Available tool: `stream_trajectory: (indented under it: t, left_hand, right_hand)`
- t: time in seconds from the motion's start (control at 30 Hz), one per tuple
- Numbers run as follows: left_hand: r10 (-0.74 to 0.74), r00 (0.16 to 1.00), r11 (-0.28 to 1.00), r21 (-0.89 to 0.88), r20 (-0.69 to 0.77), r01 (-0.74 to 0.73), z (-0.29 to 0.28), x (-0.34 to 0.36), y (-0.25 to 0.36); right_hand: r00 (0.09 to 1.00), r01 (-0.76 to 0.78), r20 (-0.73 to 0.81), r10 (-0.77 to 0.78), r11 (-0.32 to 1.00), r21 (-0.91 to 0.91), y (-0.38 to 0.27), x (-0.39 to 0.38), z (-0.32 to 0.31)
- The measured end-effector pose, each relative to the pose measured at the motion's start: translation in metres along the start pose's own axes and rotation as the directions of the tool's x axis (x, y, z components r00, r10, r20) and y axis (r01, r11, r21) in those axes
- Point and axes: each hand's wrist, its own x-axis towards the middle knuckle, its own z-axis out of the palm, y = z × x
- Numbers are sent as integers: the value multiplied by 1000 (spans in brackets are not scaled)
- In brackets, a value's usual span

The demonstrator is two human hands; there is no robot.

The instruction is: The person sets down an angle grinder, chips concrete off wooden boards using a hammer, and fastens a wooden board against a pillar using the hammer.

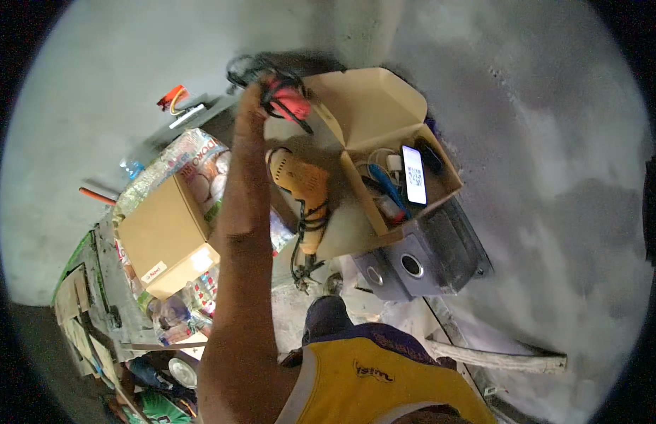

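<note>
My left hand (259, 95) is closed on a red object (291, 102) wrapped in loops of black cable, at the top centre. Just below it, an orange corded power tool (300, 177) lies on cardboard, with black cord wound round its handle. To the right is an open cardboard box (363, 106) holding a phone with a lit screen (414, 177), a white charger (394, 162), a blue-handled item (386, 185) and other small items. A closed cardboard box (158, 237) sits on printed sacks left of my forearm. My right hand is not in view.
Grey metal boxes with round openings (441, 261) stand below the open box. An orange item (171, 94) and a red bar (96, 194) are at the left. A timber piece (519, 360) lies lower right. Another person in green (155, 406) is at lower left.
</note>
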Motion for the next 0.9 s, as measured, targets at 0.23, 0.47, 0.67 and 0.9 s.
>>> stream_trajectory:
  t: [0.23,0.47,0.67,0.9]
  left_hand:
    - [220,965,975,-11,143,-221,74,-149,124]
    - [460,869,888,-123,184,-444,103,-387,114]
    - [530,832,840,235,-161,-489,119,-645,15]
    - [485,757,648,761,-437,24,164,-859,-78]
  right_hand:
    - [981,194,-16,-195,979,-71,-40,5,1]
    - [933,330,83,-349,744,-580,-199,23,34]
    - [590,798,743,-316,367,-478,-276,-121,192]
    - [-139,975,975,172,197,104,-163,-285,340]
